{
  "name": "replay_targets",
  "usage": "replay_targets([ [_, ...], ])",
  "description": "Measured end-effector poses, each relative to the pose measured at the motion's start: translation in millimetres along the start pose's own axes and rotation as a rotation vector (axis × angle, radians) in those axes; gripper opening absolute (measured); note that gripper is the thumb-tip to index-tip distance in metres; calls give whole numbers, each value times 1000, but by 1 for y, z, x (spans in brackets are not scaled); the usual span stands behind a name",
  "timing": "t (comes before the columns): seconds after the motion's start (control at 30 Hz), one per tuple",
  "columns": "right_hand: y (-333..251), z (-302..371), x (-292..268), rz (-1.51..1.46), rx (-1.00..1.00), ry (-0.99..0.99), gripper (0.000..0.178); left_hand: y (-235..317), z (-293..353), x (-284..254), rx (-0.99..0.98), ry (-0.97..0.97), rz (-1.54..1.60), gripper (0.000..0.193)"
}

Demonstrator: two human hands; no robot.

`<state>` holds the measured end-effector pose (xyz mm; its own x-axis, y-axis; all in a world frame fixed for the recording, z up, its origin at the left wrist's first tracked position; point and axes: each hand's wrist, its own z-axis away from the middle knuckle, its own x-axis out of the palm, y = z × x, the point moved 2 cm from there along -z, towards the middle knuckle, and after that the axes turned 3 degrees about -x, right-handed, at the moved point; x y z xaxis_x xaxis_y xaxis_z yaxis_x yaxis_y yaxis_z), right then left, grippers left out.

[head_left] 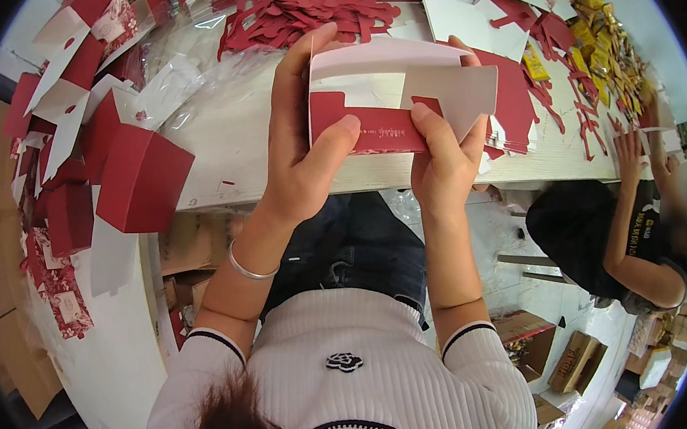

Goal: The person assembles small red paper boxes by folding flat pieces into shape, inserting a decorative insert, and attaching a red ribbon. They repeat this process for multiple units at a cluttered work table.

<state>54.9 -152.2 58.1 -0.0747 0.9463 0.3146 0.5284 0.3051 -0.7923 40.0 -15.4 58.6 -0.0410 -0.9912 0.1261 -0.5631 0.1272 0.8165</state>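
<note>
Between my two hands is a partly folded red carton (pixel 386 131) with a white inside, held up over the near edge of the table. It stands open, and its pale inner walls face me. My left hand (pixel 305 143) grips its left end, thumb on the red front panel and fingers behind. My right hand (pixel 444 150) holds the right end, its thumb bent over the front panel's upper edge, beside a raised white side flap. The fingers behind the carton are mostly hidden.
Red paper strips (pixel 303 10) lie heaped beyond my hands. Folded red boxes (pixel 140 178) crowd the left side. Flat red card sheets (pixel 513 115) are stacked at right, near yellow packets (pixel 596 29). Another person (pixel 633 229) works at the far right; cardboard boxes (pixel 578 362) stand on the floor.
</note>
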Motion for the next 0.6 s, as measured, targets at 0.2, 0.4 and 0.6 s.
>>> replay_targets([
  [0.2,-5,4,6,-44,32,32,56,10,3,-11,-84,-121,198,60],
  [0.4,3,5,8,-328,2,-230,51,20,0,-24,-208,47,177,48],
  [0.6,6,-12,6,-211,47,-247,36,23,-6,-6,-265,230,233,32],
])
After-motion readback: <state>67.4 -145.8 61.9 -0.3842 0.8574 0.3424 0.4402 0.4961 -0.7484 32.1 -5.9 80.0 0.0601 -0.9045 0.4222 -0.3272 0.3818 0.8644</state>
